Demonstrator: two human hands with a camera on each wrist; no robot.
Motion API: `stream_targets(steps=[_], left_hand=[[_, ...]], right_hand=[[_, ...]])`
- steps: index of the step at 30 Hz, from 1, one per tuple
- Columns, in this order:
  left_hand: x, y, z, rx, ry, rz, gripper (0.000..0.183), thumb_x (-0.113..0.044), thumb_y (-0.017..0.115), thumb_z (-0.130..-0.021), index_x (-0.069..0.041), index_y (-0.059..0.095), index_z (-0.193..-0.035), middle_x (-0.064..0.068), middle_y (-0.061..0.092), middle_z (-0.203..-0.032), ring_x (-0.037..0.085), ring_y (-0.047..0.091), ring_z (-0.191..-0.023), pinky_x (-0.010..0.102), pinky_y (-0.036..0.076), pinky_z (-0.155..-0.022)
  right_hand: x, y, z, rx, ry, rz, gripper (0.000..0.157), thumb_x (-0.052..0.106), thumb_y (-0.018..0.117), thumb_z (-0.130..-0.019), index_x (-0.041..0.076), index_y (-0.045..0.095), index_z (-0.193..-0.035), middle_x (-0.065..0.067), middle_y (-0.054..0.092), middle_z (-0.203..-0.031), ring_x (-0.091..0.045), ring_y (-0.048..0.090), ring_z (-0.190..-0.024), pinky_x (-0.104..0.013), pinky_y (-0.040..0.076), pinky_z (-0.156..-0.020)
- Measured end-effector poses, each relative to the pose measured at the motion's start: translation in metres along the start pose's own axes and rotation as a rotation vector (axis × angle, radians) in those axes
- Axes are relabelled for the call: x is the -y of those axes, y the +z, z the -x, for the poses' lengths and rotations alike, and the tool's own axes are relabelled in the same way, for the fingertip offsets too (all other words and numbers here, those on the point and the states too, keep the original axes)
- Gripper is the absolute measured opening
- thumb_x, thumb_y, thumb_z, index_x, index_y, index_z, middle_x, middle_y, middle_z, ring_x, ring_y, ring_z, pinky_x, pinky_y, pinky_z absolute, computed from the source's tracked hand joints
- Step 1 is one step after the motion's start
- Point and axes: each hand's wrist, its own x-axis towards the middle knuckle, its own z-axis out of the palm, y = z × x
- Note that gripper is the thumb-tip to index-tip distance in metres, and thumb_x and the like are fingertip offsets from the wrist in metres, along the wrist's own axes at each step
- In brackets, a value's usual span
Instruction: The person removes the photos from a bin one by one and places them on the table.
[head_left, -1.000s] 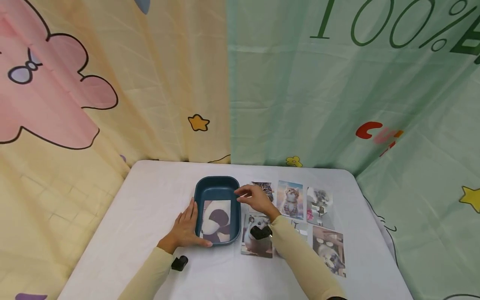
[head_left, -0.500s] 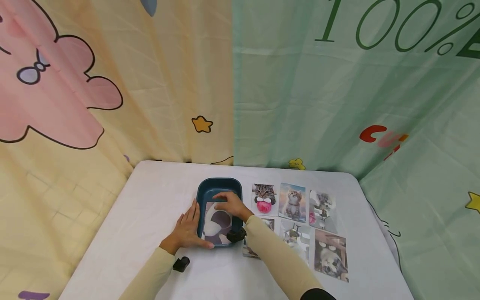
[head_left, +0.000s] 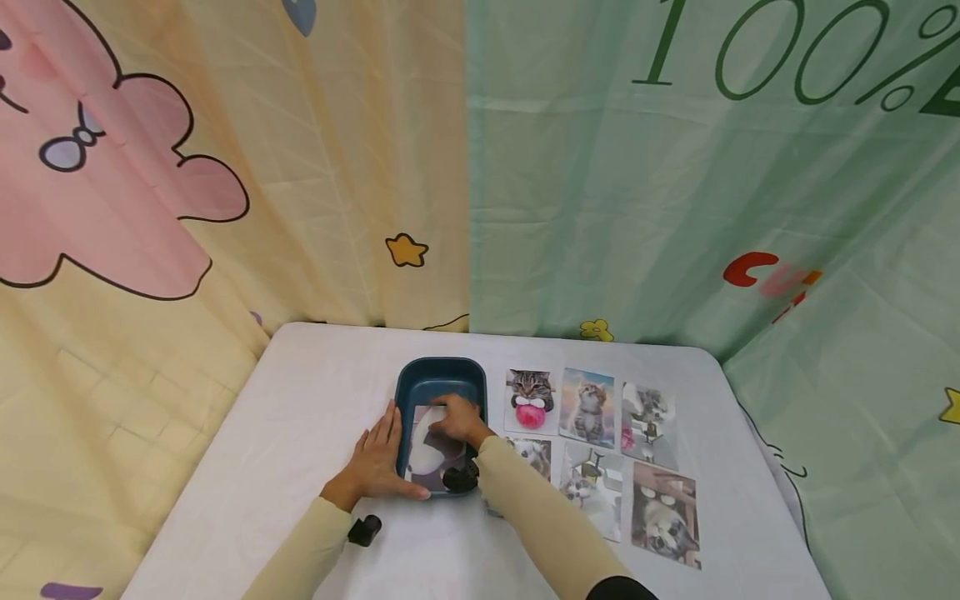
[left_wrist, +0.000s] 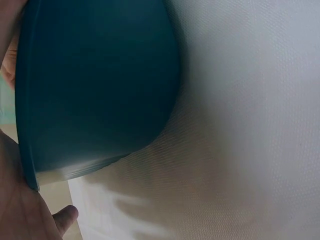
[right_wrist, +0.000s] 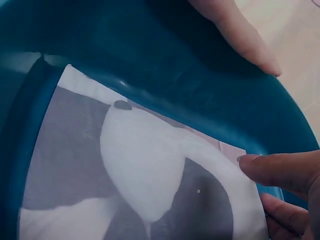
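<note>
A dark blue plastic tray [head_left: 441, 375] stands upright on the white-covered table. Inside lies a photo card [head_left: 426, 454] of a black-and-white animal; the right wrist view shows its print [right_wrist: 145, 160] close up. My left hand [head_left: 372, 461] rests against the tray's left side with straight fingers, its thumb at the near edge. My right hand [head_left: 459, 419] reaches into the tray and pinches the card at one corner, thumb [right_wrist: 272, 167] on top and fingers at the edge. How far those fingers go beneath the card is hidden. In the left wrist view, the tray's wall [left_wrist: 100, 85] fills much of the picture.
Right of the tray several cat photo cards lie in two rows, among them a kitten card [head_left: 587, 407] and an upside-down-looking cat card [head_left: 666, 515]. My right sleeve [head_left: 547, 517] partly covers the near-left card [head_left: 534, 452]. Printed curtains [head_left: 585, 192] hang behind the table.
My right hand has moved left from above the cat cards, over the tray's right rim, and down to the card inside. My left hand has stayed at the tray's side.
</note>
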Motion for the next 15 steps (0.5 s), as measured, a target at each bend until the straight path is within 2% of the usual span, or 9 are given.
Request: stream_targets(steps=[2,5,8,15], left_hand=[[0.000,0.000,0.000,0.002,0.002,-0.005,0.148,-0.075,0.077,-0.053,0.007,0.003,-0.151,0.022,-0.007,-0.159,0.043,0.011,-0.144,0.064,0.015,-0.110],[0.000,0.000,-0.001,-0.002,0.006,-0.002,0.148,-0.075,0.077,-0.053,0.008,0.004,-0.151,0.022,-0.007,-0.159,0.043,0.012,-0.144,0.064,0.015,-0.110],[0.000,0.001,0.000,-0.004,0.010,-0.002,0.148,-0.075,0.077,-0.052,0.008,0.004,-0.151,0.022,-0.007,-0.159,0.042,0.012,-0.144,0.065,0.015,-0.110],[0.001,0.003,-0.001,-0.026,0.020,-0.022,0.148,-0.075,0.078,-0.052,0.009,0.007,-0.150,0.022,-0.006,-0.159,0.044,0.015,-0.142,0.066,0.017,-0.109]], right_hand=[[-0.001,0.000,0.001,0.013,-0.018,-0.012,0.041,0.014,0.078,-0.080,0.005,0.068,-0.119,-0.010,0.066,-0.121,-0.029,0.059,-0.114,-0.057,0.038,-0.097],[-0.001,-0.002,0.002,0.030,-0.047,-0.083,0.037,0.009,0.076,-0.081,0.001,0.068,-0.116,-0.013,0.067,-0.117,-0.028,0.061,-0.111,-0.046,0.046,-0.097],[-0.001,-0.005,0.002,0.031,-0.076,-0.133,0.033,0.003,0.074,-0.081,-0.001,0.068,-0.113,-0.014,0.068,-0.113,-0.028,0.063,-0.108,-0.037,0.051,-0.091],[-0.001,-0.016,0.003,0.004,-0.106,-0.124,0.019,-0.004,0.067,-0.082,0.002,0.074,-0.099,-0.008,0.072,-0.095,-0.020,0.067,-0.092,-0.028,0.053,-0.078]])
